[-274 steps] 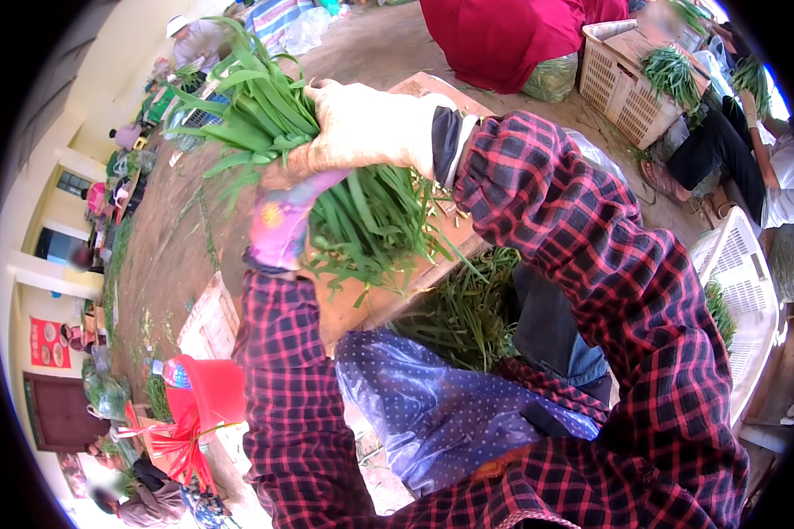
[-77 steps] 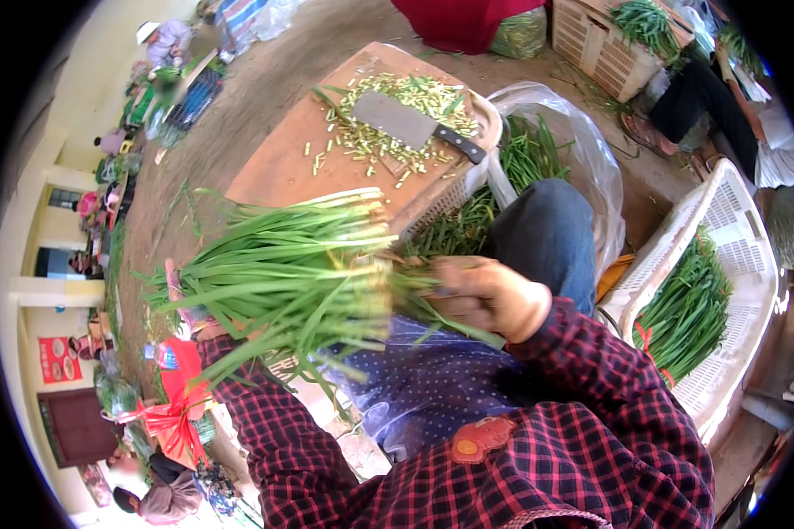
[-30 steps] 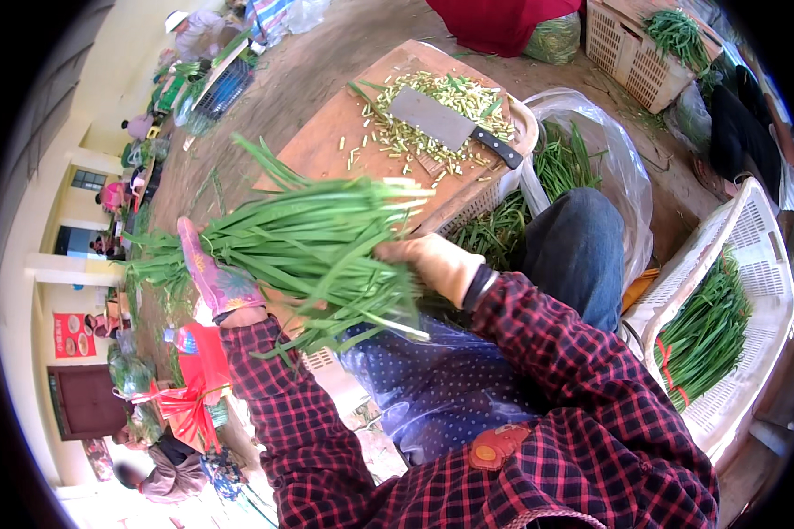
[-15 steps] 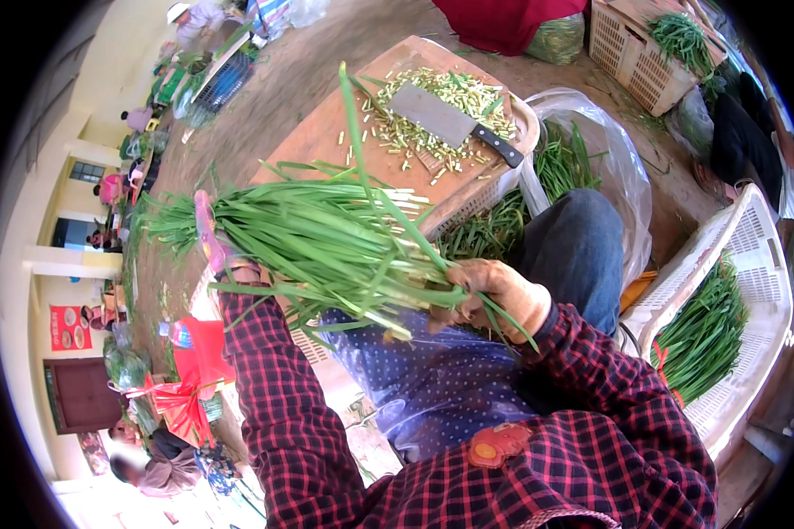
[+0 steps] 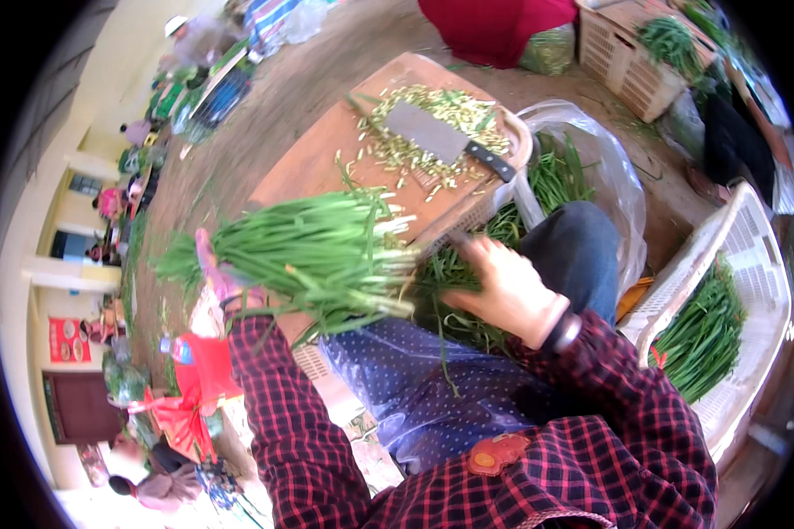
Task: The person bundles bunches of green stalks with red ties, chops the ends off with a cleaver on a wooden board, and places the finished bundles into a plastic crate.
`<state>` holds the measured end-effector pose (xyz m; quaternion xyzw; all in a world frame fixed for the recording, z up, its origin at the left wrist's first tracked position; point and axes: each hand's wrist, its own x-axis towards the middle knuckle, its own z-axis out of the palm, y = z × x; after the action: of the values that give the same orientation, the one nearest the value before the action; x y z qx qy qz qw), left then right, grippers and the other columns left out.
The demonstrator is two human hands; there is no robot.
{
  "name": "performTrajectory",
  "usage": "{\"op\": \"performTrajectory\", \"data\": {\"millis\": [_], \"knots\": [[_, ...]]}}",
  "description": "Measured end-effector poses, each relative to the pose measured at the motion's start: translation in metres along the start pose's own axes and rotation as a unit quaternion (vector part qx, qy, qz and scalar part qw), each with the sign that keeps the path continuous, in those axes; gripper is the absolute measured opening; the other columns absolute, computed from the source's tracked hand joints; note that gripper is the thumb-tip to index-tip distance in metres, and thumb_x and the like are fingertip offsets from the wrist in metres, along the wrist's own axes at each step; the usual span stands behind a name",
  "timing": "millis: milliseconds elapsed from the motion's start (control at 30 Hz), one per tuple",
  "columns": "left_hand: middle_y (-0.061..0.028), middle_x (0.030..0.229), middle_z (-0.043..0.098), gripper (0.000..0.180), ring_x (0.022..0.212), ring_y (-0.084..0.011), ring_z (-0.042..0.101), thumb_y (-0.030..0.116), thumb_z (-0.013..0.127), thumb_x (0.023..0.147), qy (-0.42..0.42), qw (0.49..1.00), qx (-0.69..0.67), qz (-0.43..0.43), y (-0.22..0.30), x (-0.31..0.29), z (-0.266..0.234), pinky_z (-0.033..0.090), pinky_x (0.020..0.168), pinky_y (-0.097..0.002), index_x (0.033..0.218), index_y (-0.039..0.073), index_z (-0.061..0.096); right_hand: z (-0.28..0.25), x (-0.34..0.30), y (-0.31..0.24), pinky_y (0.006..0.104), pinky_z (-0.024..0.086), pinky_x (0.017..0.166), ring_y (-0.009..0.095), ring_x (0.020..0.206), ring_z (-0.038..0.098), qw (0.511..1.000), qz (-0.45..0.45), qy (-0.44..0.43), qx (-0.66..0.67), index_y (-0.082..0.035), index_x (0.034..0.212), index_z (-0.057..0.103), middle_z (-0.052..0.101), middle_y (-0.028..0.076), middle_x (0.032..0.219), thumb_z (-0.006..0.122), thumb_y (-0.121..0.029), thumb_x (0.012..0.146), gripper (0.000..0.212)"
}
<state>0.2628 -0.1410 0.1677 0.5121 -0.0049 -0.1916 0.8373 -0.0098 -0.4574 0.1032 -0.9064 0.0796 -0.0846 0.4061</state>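
My left hand (image 5: 220, 271), in a pink and purple covering, is closed round a thick bunch of garlic chives (image 5: 300, 247). Their pale cut ends point right, over the near edge of the wooden board (image 5: 304, 154). To the right of those ends is my right hand (image 5: 507, 286), its thumb and fingers apart and somewhat blurred, above loose chives (image 5: 454, 273) by my knee. A cleaver (image 5: 428, 132) with a black handle lies on the board over a heap of chopped pale stem pieces (image 5: 397, 163).
A clear plastic bag (image 5: 622, 167) holding greens stands right of the board. At my right is a white basket (image 5: 759, 220) of chives (image 5: 701, 339). Further off stand another crate (image 5: 622, 66) and a red cloth (image 5: 494, 31). People sit working along the left wall.
My right hand has left the chives' stem ends and moved right, opening. Long stray leaves no longer stick out of the bunch, which is now neater in my left hand.
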Motion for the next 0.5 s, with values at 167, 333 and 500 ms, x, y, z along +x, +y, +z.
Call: {"op": "performTrajectory", "data": {"millis": [167,333,500], "knots": [[-0.0122,0.119,0.064,0.057,0.107,-0.0301,0.060,0.050,0.052,0.093,-0.008,1.000,0.003,-0.009,-0.025,-0.024,0.057,0.048,0.095,-0.0459,0.122,0.002,0.060,0.039,0.074,-0.017,0.0483,0.049,0.084,0.037,0.101,0.058,0.971,-0.211,0.087,0.071,-0.006,0.108,0.061,0.062,0.015,0.105,0.075,-0.023,0.071,0.042],[-0.0117,0.142,0.044,0.061,0.122,-0.0319,0.051,0.052,0.052,0.091,0.187,0.940,0.108,0.264,-0.042,0.001,0.032,0.044,0.102,-0.0487,0.139,0.014,0.048,0.035,0.047,-0.003,0.0408,0.049,0.073,0.030,0.080,0.062,0.946,-0.111,-0.056,0.300,-0.002,0.095,0.059,0.061,0.016,0.085,0.064,-0.019,0.088,0.019],[-0.0141,0.139,0.044,0.066,0.121,-0.0328,0.051,0.053,0.058,0.087,0.134,0.990,-0.010,-0.038,-0.020,0.004,0.022,0.047,0.098,-0.0500,0.142,0.019,0.043,0.013,-0.011,0.031,0.0307,0.048,0.075,0.013,0.077,0.054,0.897,-0.105,-0.234,0.361,-0.002,0.098,0.058,0.060,0.005,0.082,0.058,-0.023,0.096,0.021]]}}
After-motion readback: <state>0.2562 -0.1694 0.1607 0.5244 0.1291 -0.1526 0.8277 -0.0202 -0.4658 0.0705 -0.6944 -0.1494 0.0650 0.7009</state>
